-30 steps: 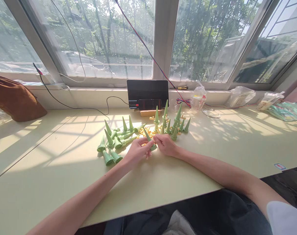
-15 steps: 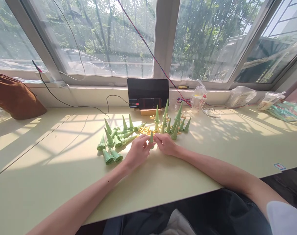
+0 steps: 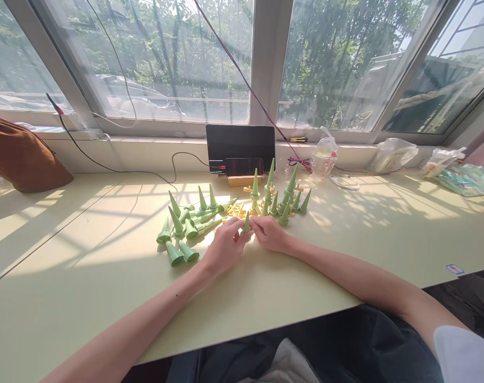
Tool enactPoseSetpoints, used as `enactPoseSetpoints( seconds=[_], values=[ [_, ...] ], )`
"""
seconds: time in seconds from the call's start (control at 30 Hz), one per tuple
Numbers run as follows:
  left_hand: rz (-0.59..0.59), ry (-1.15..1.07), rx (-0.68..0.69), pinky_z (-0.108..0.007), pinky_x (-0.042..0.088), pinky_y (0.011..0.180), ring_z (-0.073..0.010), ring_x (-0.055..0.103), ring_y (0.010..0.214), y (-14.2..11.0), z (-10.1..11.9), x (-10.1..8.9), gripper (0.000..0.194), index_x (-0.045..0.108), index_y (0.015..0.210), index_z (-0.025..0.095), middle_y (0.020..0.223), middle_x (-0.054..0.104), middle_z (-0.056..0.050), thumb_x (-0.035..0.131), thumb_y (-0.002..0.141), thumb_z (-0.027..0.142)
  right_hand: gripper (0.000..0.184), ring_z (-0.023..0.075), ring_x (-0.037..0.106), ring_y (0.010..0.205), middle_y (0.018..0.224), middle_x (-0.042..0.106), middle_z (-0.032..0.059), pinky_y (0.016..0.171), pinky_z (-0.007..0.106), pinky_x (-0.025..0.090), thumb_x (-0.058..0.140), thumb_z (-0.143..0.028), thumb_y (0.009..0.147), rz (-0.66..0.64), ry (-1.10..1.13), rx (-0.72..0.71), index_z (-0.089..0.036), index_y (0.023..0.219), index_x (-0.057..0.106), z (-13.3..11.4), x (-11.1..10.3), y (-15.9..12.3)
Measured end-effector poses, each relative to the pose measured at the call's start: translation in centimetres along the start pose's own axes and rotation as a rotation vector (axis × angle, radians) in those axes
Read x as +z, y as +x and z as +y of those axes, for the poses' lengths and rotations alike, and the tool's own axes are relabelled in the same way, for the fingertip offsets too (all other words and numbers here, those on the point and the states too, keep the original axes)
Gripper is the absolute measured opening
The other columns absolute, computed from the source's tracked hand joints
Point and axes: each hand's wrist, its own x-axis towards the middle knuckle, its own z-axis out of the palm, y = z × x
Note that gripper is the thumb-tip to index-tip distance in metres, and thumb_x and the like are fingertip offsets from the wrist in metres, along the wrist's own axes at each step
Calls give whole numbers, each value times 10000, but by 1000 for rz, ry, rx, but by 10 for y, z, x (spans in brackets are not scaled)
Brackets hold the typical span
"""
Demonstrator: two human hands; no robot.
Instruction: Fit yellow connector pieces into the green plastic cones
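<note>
My left hand is closed around a small green plastic cone, which stands point up between thumb and fingers. Pressed against the cone's right side, my right hand has its fingers pinched; whatever they hold is too small and covered to name. Just beyond both hands lies a pile of small yellow plastic pieces. Loose green cones stand and lie to the left of my left hand. Past my right hand stand more green cones, some with yellow pieces sticking out of their sides.
A black tablet leans at the window, with a phone on a small stand before it. Black cable crosses the table's back left. Plastic bags stand at the back right, a brown bag at far left.
The cone between my hands has tilted slightly, and my left thumb has shifted a little lower over it. Otherwise my hands keep their places; the whole view has shifted slightly.
</note>
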Motion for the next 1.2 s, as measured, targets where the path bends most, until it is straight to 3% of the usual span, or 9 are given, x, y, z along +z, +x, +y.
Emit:
enactPoseSetpoints(
  seconds=[1.2],
  values=[
    [-17, 48, 2, -219, 388, 535, -73, 420, 550, 0, 1, 0, 194, 500, 707, 174, 737, 440, 24, 526, 892, 228, 309, 81, 269, 495, 539, 315, -60, 501, 249, 216, 387, -204, 916, 1, 17, -5, -201, 633, 262, 2, 0, 0]
  ],
)
